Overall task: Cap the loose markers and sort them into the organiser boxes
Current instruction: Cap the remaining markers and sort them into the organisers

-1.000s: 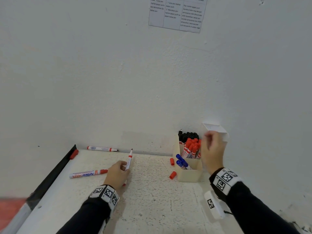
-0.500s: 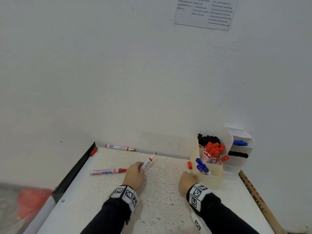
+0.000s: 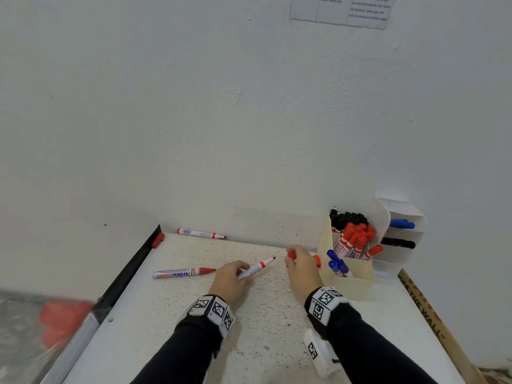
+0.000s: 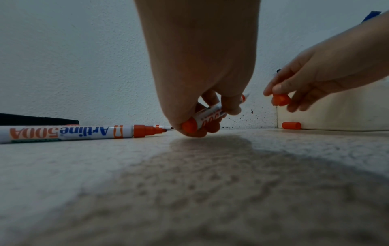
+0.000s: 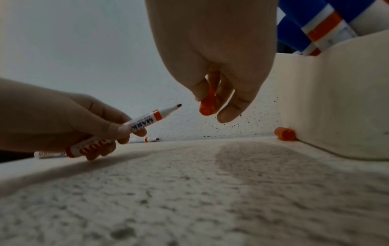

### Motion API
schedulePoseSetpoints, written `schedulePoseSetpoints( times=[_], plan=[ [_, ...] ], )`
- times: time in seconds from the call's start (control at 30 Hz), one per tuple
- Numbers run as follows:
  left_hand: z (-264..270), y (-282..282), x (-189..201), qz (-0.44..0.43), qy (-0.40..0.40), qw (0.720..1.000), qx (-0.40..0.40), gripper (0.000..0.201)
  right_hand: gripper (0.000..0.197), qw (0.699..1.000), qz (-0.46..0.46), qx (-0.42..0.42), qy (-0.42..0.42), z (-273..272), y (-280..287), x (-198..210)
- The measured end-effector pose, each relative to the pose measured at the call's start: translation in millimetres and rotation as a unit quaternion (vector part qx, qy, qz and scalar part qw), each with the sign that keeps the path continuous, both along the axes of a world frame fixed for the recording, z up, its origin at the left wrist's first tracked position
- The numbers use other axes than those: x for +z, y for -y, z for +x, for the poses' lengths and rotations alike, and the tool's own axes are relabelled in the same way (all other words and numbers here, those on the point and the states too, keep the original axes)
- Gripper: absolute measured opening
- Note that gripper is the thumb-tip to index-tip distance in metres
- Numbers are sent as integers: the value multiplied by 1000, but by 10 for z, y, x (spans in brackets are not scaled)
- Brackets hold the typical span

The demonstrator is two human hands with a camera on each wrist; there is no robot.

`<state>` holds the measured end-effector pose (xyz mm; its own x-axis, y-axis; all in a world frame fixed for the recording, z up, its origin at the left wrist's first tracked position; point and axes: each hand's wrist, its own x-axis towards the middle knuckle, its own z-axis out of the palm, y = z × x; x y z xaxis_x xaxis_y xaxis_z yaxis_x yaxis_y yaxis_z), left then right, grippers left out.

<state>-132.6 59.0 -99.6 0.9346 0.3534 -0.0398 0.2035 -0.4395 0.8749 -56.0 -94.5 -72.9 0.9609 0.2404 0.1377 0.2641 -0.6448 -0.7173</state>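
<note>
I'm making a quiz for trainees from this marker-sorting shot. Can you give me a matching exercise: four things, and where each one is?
Things:
1. Uncapped red marker with white barrel
2. Loose red plastic cap
3. Second red cap
4. Capped blue markers

Places:
A. In the cream organiser box
B. Pinched by right hand
C. On white table against the box
D. Held by left hand

Pairs: 1-D, 2-B, 3-C, 4-A

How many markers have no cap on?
3. One is in the left hand, held marker. One lies on the table left of that hand. One lies by the wall. Others could be hidden in the boxes.
</note>
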Motion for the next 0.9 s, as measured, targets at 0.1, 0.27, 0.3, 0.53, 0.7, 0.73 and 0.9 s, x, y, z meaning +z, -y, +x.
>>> schedulePoseSetpoints(
  times=[0.1,0.27,0.3,0.53,0.7,0.73,0.9],
  plan=[
    [-13,5,10,-9,2,1000,0,11,19,998,21,39,35,-20,-12,19],
    [-29,9,16,25,15,999,-26,14,25,998,20,62,8,-41,-3,11],
    [-27,7,8,32,16,999,-30,14,22,998,21,58,9,-37,0,6],
    [-17,-12,23,56,44,997,-38,20,23,998,26,58,25,-62,0,19],
    [-24,12,50,61,41,994,-78,17,6,992,76,87,-42,-117,11,9],
    [-30,23,66,38,43,994,-94,12,15,991,86,83,-52,-120,7,32],
    [-35,14,100,17,49,988,-144,16,46,997,27,57,-54,-138,-97,164]
  ],
)
